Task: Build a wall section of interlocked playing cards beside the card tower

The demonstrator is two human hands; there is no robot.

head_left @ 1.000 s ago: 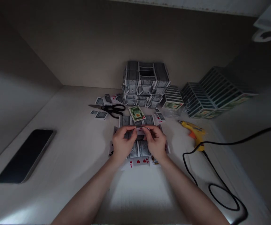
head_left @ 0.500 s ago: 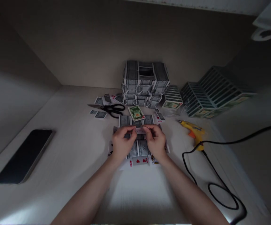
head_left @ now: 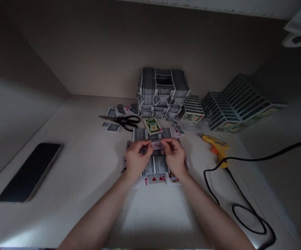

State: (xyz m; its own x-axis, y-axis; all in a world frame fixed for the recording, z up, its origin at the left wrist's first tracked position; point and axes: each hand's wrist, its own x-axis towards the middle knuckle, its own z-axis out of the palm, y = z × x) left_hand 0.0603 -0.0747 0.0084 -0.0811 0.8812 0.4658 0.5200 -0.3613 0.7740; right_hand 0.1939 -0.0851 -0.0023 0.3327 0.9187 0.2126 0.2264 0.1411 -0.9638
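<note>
The person's two arms (head_left: 98, 222) were bare. Each arm was thin at the wrist and got wider toward the elbow, and it ran off the bottom of the view. The left hand (head_left: 138, 161) and the right hand (head_left: 174, 157) looked smooth, and their fingers (head_left: 146, 147) looked small and a bit blurry.

Dim room, beige wall (head_left: 93, 55), pale laminate tabletop (head_left: 74, 132)

left hand (head_left: 138, 161): curled, palm down | right hand (head_left: 174, 157): curled, palm down | both close together
</note>
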